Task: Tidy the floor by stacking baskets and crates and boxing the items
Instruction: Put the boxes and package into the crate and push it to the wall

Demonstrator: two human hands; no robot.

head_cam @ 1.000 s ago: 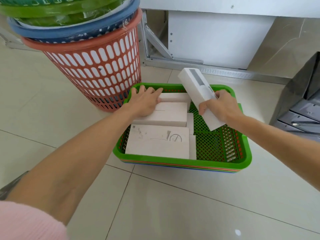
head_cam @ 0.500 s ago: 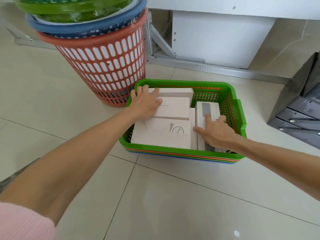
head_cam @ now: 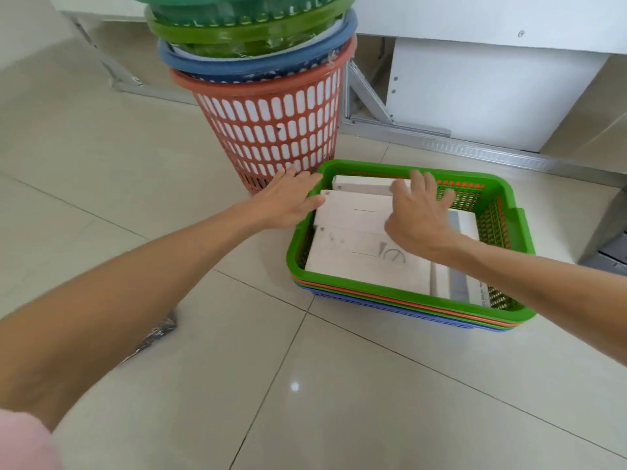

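A green crate (head_cam: 400, 293) tops a nested stack of orange, green and blue crates on the tiled floor. Several white boxes lie in it: a large printed box (head_cam: 356, 259) in front, a middle box (head_cam: 356, 212), a rear box (head_cam: 363, 186), and a long box with a grey stripe (head_cam: 458, 283) along the right side. My left hand (head_cam: 285, 201) lies flat on the crate's left rim, thumb touching the middle box. My right hand (head_cam: 420, 215) rests with spread fingers on the middle and rear boxes and holds nothing.
A stack of round baskets, with the orange basket (head_cam: 271, 130) at the bottom, stands just behind the crate's left corner. A white panel (head_cam: 475, 96) and a metal rail (head_cam: 475, 150) run along the back. A grey unit (head_cam: 610, 239) is at the right edge. Crinkled foil (head_cam: 159, 330) lies under my left arm.
My right hand laid the long striped box in the crate's right side, let go and moved onto the rear boxes. My left hand slid from the box top to the left rim.
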